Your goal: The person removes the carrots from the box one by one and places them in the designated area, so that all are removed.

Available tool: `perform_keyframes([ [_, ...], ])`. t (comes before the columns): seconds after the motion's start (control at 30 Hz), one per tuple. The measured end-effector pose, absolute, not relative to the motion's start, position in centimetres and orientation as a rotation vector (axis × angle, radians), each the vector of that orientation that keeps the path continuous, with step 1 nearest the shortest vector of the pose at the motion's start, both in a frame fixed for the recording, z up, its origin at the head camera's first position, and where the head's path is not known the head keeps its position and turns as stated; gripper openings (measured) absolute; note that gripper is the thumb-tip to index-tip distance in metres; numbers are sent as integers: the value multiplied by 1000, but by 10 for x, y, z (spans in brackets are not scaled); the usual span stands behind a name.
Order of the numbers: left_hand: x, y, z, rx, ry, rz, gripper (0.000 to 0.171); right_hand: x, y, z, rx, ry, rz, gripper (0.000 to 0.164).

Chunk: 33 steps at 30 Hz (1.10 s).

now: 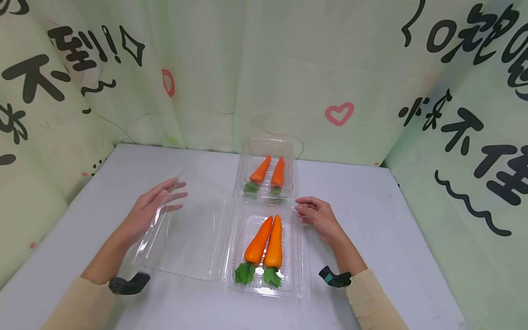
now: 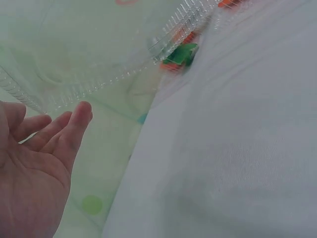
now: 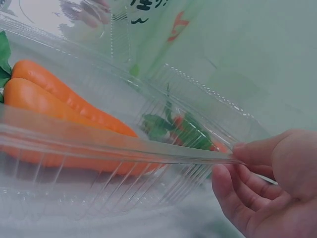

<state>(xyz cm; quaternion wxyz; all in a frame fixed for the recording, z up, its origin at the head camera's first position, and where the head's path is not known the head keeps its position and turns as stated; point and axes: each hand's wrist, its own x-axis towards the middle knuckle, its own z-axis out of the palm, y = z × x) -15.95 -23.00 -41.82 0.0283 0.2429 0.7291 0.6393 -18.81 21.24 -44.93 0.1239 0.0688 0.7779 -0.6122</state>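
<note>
A clear plastic clamshell box lies open on the table, its lid tilted up on the left. Two carrots with green leafy tops rest side by side in its base. My left hand is at the lid's outer edge, fingers extended and partly seen through the plastic; in the left wrist view the fingertips are close to the lid's ridged rim. At the base's far right corner my right hand pinches the rim between thumb and fingers, plain in the right wrist view.
Behind the box stands a second clear container holding two smaller-looking carrots. A white table carries everything. Pale green curtains with dark writing and red hearts close off the back and both sides.
</note>
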Motion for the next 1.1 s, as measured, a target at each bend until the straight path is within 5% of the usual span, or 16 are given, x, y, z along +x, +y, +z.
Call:
perform_keyframes([
  [1.1,-152,-251,-427,661,2311,1859,53,-183,226,-435,169,2404,-1771,45],
])
